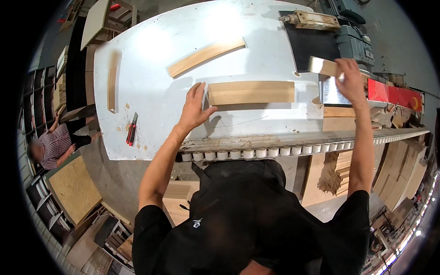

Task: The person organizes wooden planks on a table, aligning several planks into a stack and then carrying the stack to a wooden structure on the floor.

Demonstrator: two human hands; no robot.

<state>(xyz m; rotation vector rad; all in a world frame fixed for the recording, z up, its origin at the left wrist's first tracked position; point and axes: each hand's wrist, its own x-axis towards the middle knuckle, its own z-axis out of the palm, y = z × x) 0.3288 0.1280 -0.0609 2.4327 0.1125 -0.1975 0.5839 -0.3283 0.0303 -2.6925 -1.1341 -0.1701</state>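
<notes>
A flat, light wooden board (252, 92) lies lengthwise on the white table (151, 105) in front of me. At its left end is my left hand (197, 107), fingers stretched out and thumb apart; whether it touches the board's edge I cannot tell. Over on the right, my right hand (350, 81) grips a short, pale wooden block (322, 67) with a whitish end, raised by a shiny metal plate (337, 90). Farther back, a second wooden strip (206, 57) rests at a slant.
Another wooden strip (112, 85) and a red-and-black cutter (132, 130) lie at left. A roller rail (256, 153) edges the table's near side. A black pad (309, 48), metal cylinder (316, 20) and grey-green motor (355, 43) occupy the far right. A person (57, 149) is at far left.
</notes>
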